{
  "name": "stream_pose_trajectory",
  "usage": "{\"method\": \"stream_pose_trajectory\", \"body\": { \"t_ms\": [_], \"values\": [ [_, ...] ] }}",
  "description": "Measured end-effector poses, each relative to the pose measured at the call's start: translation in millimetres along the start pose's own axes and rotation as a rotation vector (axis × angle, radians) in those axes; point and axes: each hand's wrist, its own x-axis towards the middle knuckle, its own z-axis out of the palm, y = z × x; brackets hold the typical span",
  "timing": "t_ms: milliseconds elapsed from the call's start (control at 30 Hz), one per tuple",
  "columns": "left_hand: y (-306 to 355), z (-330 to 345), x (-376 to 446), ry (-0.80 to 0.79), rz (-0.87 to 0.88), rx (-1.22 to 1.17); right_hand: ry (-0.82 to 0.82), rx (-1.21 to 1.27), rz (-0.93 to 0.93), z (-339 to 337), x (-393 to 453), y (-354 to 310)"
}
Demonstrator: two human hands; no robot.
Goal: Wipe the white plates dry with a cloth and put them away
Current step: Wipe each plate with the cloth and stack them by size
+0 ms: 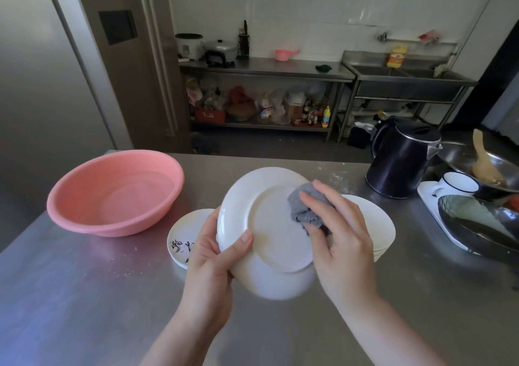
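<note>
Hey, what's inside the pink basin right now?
The pink basin seems to hold only shallow clear water; its ribbed bottom shows through. The near rim hides a strip of the inside.

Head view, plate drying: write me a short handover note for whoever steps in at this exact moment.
Left hand: grips the white plate by its rim, tilted, underside toward the camera.
Right hand: fingers press the grey cloth against the plate's underside.
On the steel table: a stack of white plates behind the right hand; a patterned plate stack beside the left hand; a pink basin far left.
Done: wiping of the held plate is under way; which stack is dry, I cannot tell.
Left: finish this plate, dry any others, put all away.
</note>
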Motion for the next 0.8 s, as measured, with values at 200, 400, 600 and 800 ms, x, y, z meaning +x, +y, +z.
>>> {"method": "stream_pose_trajectory", "body": {
  "t_ms": [200, 400, 600, 800],
  "values": [
    [-4, 7, -5, -0.080, -0.018, 0.050, -0.078, 0.089, 0.031, 7, 9, -14],
    [-2, 4, -3, -0.078, 0.015, 0.136, -0.250, 0.116, 0.002, -3, 22, -18],
    [-8, 2, -3, -0.107, 0.003, 0.215, -0.420, 0.097, -0.214, 1, 23, -34],
    [-4, -12, 1, -0.041, 0.013, 0.171, -0.146, 0.639, 0.342, -12, 27, -26]
  ]
}}
